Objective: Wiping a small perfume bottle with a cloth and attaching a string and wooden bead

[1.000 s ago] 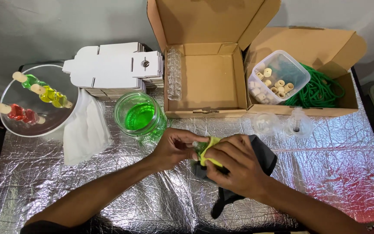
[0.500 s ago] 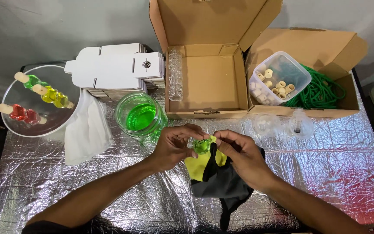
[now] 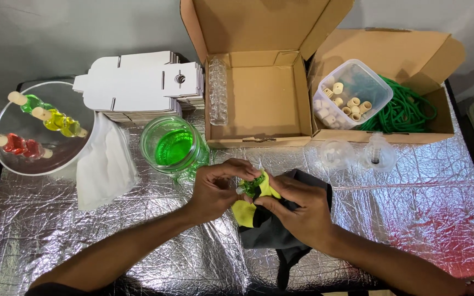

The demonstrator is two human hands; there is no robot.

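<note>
In the head view, a small green-tinted glass bottle (image 3: 252, 185) was held near the middle of the foil-covered table (image 3: 412, 219), just near of a green jar of liquid (image 3: 174, 148). The left hand (image 3: 215, 189) was seen with its fingertips pinched together on the bottle's left end. The right hand (image 3: 297, 208) was curled around a yellow and black cloth (image 3: 270, 230), its fingers pressed through the cloth onto the bottle's right side.

The bottle was judged to be light, rigid and breakable. If wet, it would be slippery, so a grip through the cloth around its body was thought safer than bare fingertips at the neck. The cloth was judged soft and limp, easily bunched anywhere.

Far left, a clear bowl (image 3: 6, 164) was seen holding corked bottles of red, yellow and green liquid. A white tissue (image 3: 105, 167) lay beside it, near a stack of flat white cartons (image 3: 138, 87). At the far edge, an open cardboard box (image 3: 259, 98) had a row of clear empty bottles (image 3: 218, 90) along its left wall. To its right, a second box (image 3: 429, 49) held a tub of corks (image 3: 352, 93) and green cord (image 3: 407, 112).
</note>
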